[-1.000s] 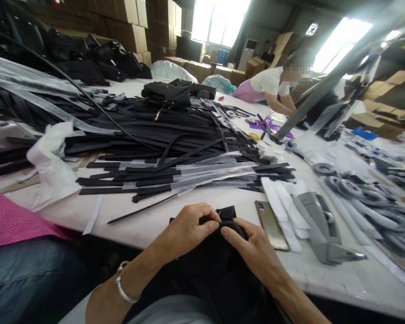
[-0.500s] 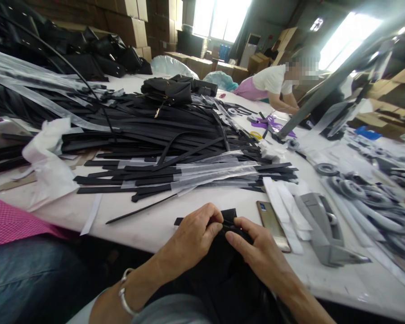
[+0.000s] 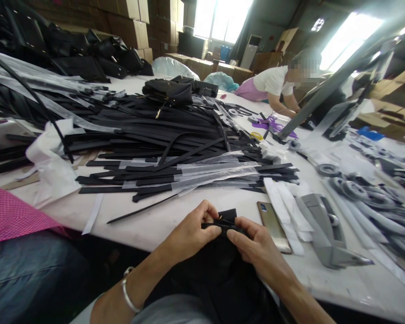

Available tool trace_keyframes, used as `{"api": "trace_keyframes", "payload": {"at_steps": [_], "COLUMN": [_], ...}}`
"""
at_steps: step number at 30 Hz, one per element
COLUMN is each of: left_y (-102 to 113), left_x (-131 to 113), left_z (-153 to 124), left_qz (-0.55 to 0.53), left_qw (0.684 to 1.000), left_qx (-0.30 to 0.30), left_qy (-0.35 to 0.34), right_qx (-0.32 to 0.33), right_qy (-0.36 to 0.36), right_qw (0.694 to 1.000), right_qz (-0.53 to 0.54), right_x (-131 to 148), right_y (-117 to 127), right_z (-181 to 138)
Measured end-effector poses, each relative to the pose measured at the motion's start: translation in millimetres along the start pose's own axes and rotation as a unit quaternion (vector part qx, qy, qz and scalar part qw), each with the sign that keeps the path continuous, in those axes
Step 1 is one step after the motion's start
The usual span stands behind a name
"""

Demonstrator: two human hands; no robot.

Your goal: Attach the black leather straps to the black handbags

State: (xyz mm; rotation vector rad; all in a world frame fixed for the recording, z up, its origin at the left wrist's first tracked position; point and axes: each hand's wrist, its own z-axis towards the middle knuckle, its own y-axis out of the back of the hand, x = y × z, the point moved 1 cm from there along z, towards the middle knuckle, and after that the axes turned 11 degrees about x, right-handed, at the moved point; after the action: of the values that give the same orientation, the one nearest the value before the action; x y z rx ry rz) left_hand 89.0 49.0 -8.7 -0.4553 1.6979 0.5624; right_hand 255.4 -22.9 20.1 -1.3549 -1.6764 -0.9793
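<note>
A black bag (image 3: 219, 265) rests at my lap by the table's front edge, its upper edge raised between both hands. My left hand (image 3: 197, 229) pinches that edge with thumb and bent fingers; a small gold-coloured bit of metal shows beside its fingertips. From the other side my right hand (image 3: 256, 238) grips the same edge, thumb in front and fingers behind. A short black flap stands up just beyond the fingertips. The lower part of the bag is dark and hard to make out.
Black straps (image 3: 155, 128) in a large pile cover the table (image 3: 121, 234). To the right lie a phone (image 3: 273, 227), white strips, a grey tape dispenser (image 3: 324, 229) and several rolls. A person in pink check sits at left; another person (image 3: 276, 85) leans over the far side.
My left thumb and fingers have spread apart slightly along the bag's edge, and the gold-coloured metal now shows. At the left, a thin black strip held up has swung left and downward.
</note>
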Motion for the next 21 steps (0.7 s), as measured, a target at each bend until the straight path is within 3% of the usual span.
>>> {"api": "trace_keyframes", "payload": {"at_steps": [8, 16, 21], "left_y": [-12, -15, -22], "left_x": [1, 8, 7], "left_z": [-3, 5, 7], "left_qz": [0.066, 0.081, 0.11], "left_qw": [0.995, 0.993, 0.989], "left_qx": [-0.078, -0.083, -0.101], "left_qy": [0.004, 0.0, 0.0], "right_qx": [-0.074, -0.086, -0.133], "right_qy": [0.027, 0.047, 0.066], "right_qw": [0.988, 0.979, 0.951], "right_qz": [-0.131, -0.177, -0.271], "right_x": [3, -3, -4], "right_y": [-3, -3, -5], "right_z": [5, 9, 13]}}
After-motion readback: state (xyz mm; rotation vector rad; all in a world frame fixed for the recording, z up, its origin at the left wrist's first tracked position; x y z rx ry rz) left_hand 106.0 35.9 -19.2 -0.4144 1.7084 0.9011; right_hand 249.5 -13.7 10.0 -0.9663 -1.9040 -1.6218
